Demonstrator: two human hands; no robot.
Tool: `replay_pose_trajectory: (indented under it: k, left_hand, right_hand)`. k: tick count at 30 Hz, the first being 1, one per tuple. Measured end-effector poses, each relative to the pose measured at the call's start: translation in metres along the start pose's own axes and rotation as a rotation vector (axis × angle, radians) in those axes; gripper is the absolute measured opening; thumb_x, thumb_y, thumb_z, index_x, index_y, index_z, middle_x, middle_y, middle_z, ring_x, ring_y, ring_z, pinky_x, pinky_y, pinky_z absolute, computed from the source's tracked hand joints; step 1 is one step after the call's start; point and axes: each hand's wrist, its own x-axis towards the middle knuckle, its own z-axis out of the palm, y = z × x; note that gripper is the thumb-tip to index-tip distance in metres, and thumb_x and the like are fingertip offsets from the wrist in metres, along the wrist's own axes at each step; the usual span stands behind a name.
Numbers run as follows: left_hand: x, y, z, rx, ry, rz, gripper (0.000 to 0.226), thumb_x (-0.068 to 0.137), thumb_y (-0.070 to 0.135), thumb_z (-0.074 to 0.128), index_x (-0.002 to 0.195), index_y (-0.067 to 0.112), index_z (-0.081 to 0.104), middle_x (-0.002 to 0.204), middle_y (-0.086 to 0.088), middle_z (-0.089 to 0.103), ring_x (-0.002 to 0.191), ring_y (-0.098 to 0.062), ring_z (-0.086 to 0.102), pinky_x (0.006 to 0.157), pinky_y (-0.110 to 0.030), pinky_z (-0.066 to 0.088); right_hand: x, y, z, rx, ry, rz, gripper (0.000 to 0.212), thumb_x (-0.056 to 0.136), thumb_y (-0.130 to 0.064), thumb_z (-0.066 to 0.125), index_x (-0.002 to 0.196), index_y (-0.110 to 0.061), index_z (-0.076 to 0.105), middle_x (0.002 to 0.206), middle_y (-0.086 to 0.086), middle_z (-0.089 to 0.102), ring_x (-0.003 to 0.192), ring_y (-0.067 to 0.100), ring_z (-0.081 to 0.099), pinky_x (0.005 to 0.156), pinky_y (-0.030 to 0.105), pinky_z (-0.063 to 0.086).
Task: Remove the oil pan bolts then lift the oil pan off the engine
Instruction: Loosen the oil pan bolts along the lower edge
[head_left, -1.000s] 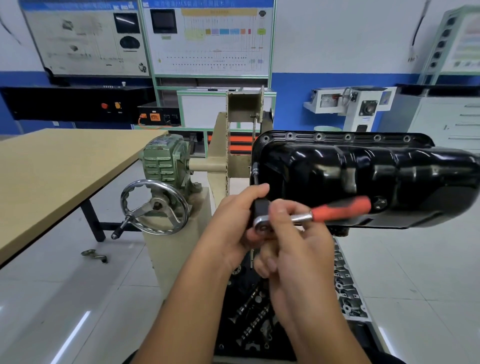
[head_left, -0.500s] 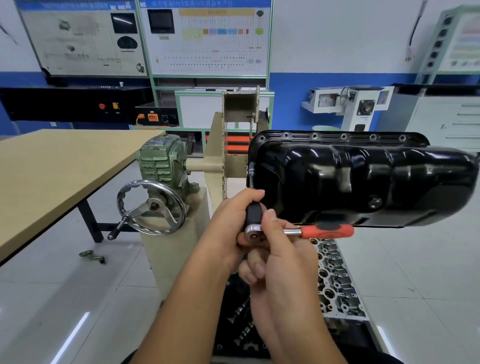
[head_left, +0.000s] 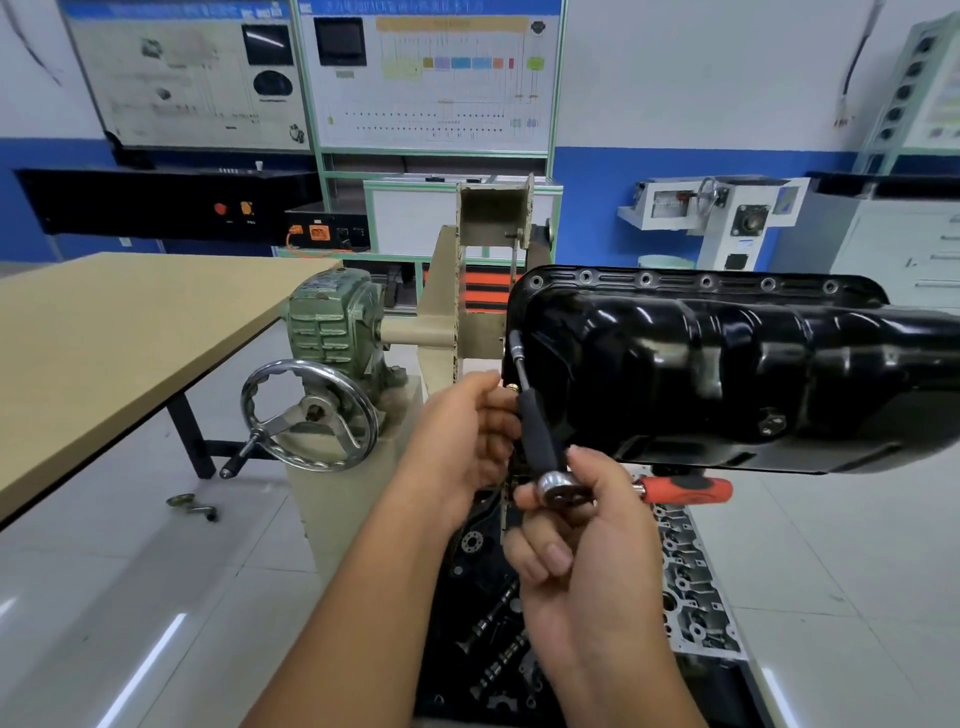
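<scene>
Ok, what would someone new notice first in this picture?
The glossy black oil pan fills the right side. Below its left end, the left hand and right hand hold a ratchet with an orange handle, its extension reaching up to the pan's rim. Left of them sits a handwheel.

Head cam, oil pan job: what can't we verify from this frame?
- Bolt under the socket: hidden in the head view where the extension meets the oil pan flange.
- Near-side flange bolts: hidden below the pan's body.
- Pan's right end: cut off by the frame edge.
- Left hand fingertips: hidden behind the extension's black grip.
- Ratchet direction switch: covered by the right hand.
</scene>
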Motion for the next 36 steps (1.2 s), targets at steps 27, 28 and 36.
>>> replay_pose_trajectory:
  k: [27,28,36]
  left_hand:
    - [0.083,0.007,0.019,0.188,0.155,0.45,0.017,0.095,0.008,0.07,0.11,0.001,0.074,0.104,-0.02,0.076,0.104,-0.035,0.072,0.096,-0.045,0.058]
    - [0.083,0.007,0.019,0.189,0.161,0.457,0.014,0.095,0.007,0.071,0.108,0.003,0.074,0.102,-0.018,0.076,0.102,-0.032,0.073,0.094,-0.042,0.06]
    - [0.083,-0.001,0.02,0.196,0.258,0.649,0.027,0.089,0.002,0.075,0.102,0.021,0.062,0.085,-0.007,0.073,0.082,-0.017,0.069,0.081,-0.029,0.056]
  right_hand:
    - [0.001,-0.017,-0.019,-0.155,-0.02,-0.277,0.033,0.092,0.004,0.046,0.094,-0.016,0.073,0.059,0.03,0.056,0.028,0.015,0.03,0.039,0.022,0.033]
    - [0.001,-0.017,-0.019,-0.152,-0.013,-0.279,0.034,0.092,0.004,0.046,0.095,-0.016,0.074,0.059,0.03,0.056,0.028,0.015,0.03,0.04,0.022,0.033]
    - [0.002,-0.018,-0.019,-0.139,0.011,-0.271,0.033,0.093,0.002,0.046,0.095,-0.014,0.075,0.06,0.03,0.058,0.027,0.016,0.03,0.038,0.023,0.033]
